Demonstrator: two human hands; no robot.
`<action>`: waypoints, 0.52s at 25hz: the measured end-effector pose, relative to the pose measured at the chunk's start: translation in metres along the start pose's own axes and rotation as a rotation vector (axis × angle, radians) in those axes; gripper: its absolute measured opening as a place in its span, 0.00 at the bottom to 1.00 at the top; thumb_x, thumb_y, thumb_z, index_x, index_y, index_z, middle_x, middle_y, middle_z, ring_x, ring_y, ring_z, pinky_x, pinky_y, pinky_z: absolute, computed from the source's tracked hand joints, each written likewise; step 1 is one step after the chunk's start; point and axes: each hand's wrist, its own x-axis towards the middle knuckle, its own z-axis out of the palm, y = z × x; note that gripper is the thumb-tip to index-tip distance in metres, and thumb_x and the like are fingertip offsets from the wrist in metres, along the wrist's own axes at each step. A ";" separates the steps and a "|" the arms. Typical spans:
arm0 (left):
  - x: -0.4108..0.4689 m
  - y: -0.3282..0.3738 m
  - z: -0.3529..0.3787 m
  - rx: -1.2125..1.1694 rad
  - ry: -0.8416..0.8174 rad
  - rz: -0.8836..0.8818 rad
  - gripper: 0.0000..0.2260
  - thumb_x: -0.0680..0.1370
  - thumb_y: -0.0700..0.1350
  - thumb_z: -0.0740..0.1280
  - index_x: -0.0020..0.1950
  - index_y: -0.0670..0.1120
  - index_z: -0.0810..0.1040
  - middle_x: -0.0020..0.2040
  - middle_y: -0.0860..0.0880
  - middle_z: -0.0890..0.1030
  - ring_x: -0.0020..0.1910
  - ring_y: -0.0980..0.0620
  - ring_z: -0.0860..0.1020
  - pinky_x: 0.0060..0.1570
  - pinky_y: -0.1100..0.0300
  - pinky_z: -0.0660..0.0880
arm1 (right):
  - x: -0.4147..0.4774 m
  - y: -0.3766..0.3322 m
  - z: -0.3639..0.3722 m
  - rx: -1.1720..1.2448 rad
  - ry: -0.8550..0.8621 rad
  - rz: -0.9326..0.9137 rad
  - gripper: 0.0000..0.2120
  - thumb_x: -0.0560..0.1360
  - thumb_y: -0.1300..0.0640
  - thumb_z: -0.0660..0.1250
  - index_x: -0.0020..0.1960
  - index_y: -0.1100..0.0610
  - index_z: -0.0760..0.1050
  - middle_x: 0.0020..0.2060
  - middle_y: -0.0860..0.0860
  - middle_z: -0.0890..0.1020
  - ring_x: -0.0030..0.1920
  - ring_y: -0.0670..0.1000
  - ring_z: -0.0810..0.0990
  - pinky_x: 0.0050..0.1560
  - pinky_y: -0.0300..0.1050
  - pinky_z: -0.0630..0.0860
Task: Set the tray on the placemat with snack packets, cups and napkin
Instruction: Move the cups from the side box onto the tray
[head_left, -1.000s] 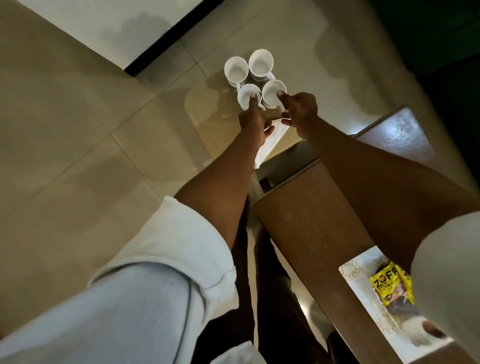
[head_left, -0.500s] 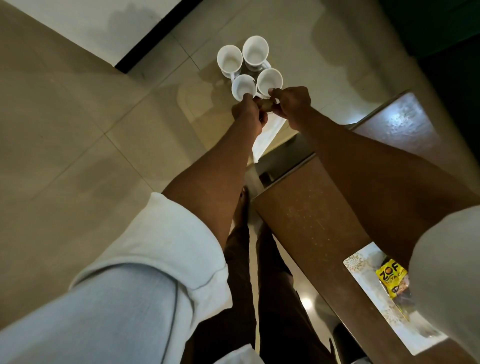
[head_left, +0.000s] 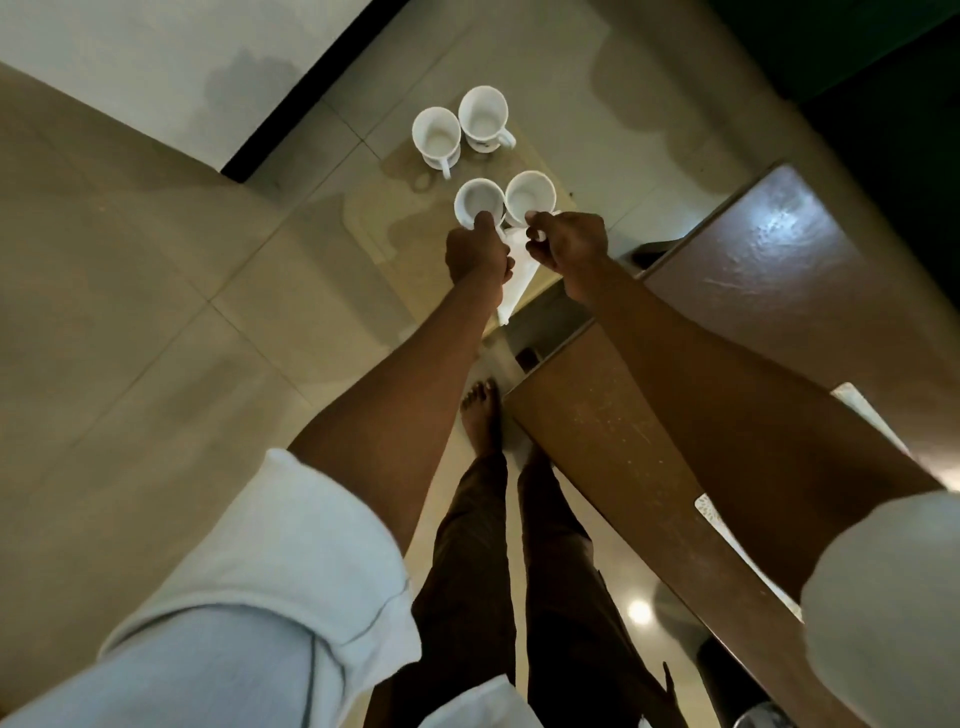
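Observation:
Four white cups are in view. Two of them (head_left: 436, 136) (head_left: 483, 117) stand together at the far end of a beige tray (head_left: 374, 228). My left hand (head_left: 478, 257) is shut on the nearer left cup (head_left: 479, 200), thumb at its rim. My right hand (head_left: 569, 248) grips the nearer right cup (head_left: 530, 195) by its handle side. A white napkin (head_left: 514, 278) lies on the tray between and under my hands. A strip of the white patterned placemat (head_left: 727, 527) shows on the brown table, mostly hidden by my right arm. No snack packet is visible.
The brown wooden table (head_left: 613, 431) runs along the right, and a second brown surface (head_left: 753, 249) lies beyond it. Pale floor tiles (head_left: 156, 312) fill the left. My legs and a bare foot (head_left: 480, 410) are beside the table edge.
The two nearer cups have parted from the far pair and come toward me in my hands. The yellow snack packet on the placemat is now hidden behind my right arm.

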 end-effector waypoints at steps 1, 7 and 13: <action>-0.006 -0.005 -0.002 0.082 0.005 0.061 0.18 0.82 0.49 0.62 0.61 0.36 0.79 0.41 0.40 0.82 0.28 0.48 0.78 0.26 0.61 0.74 | -0.012 0.006 -0.010 0.057 -0.010 0.012 0.11 0.73 0.58 0.80 0.37 0.59 0.81 0.35 0.54 0.86 0.35 0.50 0.87 0.38 0.40 0.85; -0.109 -0.052 0.011 0.452 -0.122 0.325 0.19 0.82 0.51 0.60 0.44 0.40 0.82 0.40 0.38 0.86 0.37 0.39 0.84 0.45 0.45 0.83 | -0.104 0.049 -0.114 0.136 0.069 0.009 0.12 0.77 0.53 0.75 0.48 0.63 0.85 0.40 0.56 0.86 0.36 0.47 0.83 0.40 0.39 0.81; -0.204 -0.136 0.052 0.759 -0.326 0.518 0.20 0.83 0.54 0.61 0.49 0.41 0.84 0.42 0.40 0.87 0.36 0.43 0.85 0.36 0.54 0.83 | -0.179 0.130 -0.233 0.286 0.274 0.033 0.19 0.78 0.53 0.75 0.46 0.72 0.83 0.37 0.62 0.81 0.37 0.55 0.77 0.43 0.50 0.71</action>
